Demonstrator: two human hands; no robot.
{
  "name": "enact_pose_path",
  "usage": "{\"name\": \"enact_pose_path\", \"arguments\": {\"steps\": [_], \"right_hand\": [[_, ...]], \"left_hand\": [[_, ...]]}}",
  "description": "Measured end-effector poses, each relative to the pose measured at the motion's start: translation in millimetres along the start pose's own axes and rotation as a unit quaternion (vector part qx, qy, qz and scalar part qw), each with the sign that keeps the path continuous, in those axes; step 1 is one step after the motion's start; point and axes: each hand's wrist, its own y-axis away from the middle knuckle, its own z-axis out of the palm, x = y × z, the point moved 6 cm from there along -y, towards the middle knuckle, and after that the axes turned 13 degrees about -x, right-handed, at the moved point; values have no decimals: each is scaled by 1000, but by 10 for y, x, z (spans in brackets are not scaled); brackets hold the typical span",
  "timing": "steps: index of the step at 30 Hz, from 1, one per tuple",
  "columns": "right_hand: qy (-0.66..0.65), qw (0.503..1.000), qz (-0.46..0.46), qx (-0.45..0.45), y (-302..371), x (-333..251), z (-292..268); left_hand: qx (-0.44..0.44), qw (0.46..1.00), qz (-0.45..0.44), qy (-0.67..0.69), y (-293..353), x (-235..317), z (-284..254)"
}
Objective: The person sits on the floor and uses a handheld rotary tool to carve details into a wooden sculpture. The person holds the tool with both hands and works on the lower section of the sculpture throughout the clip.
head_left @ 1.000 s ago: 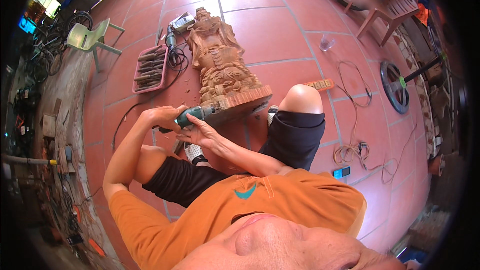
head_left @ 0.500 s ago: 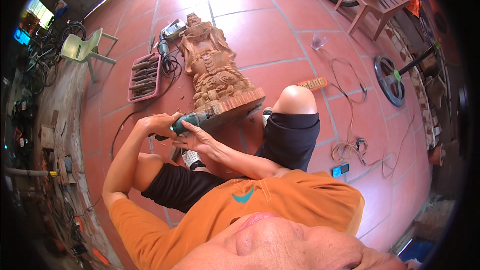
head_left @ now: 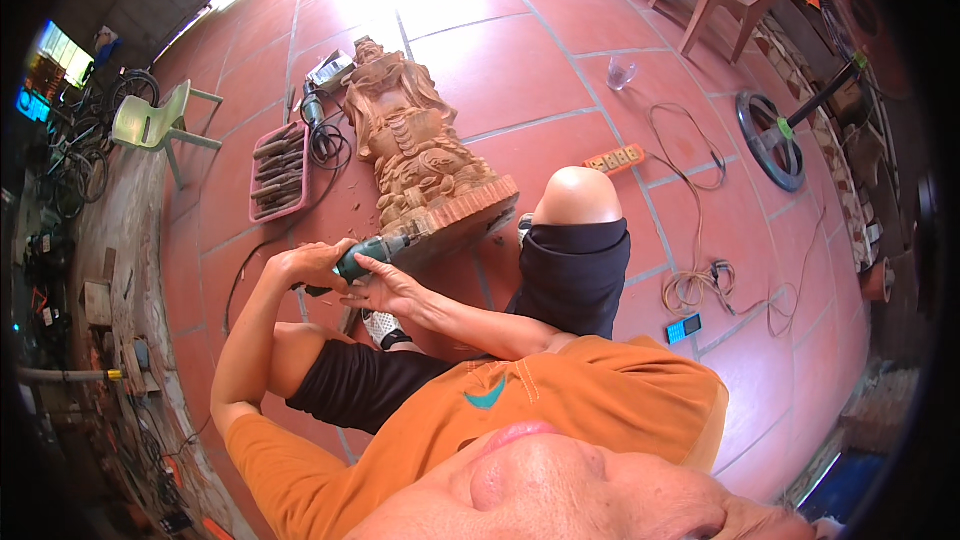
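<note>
A green die grinder (head_left: pixel 362 257) with a metal nose is gripped in both my hands. My left hand (head_left: pixel 318 266) is closed round its rear end. My right hand (head_left: pixel 388 292) supports the body from the near side, fingers curled against it. The grinder's nose meets the lower edge of a carved wooden statue (head_left: pixel 412 130), which lies on its back with its base toward me. Exactly where the bit touches the base is too small to make out.
Left of the statue, a pink tray (head_left: pixel 254 202) holds several carving chisels (head_left: pixel 280 168); another corded power tool (head_left: pixel 314 108) lies beside it. An orange power strip (head_left: pixel 614 159), a clear cup (head_left: pixel 620 74), coiled cable (head_left: pixel 690 292) and a phone (head_left: pixel 684 329) lie to the right. Chairs (head_left: pixel 150 120) stand farther out.
The view has shifted a little, so the surroundings sit slightly to the left. Both hands keep hold of the grinder at the statue's base.
</note>
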Motion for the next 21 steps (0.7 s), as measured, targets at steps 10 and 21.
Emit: {"name": "enact_pose_path", "arguments": {"steps": [10,21], "right_hand": [[6,1000,-7,11,-9,3,-28],[30,1000,-9,4,8,13,9]], "left_hand": [[3,1000,6,-9,-11,3,-4],[4,1000,9,-18,-26,-9,8]]}}
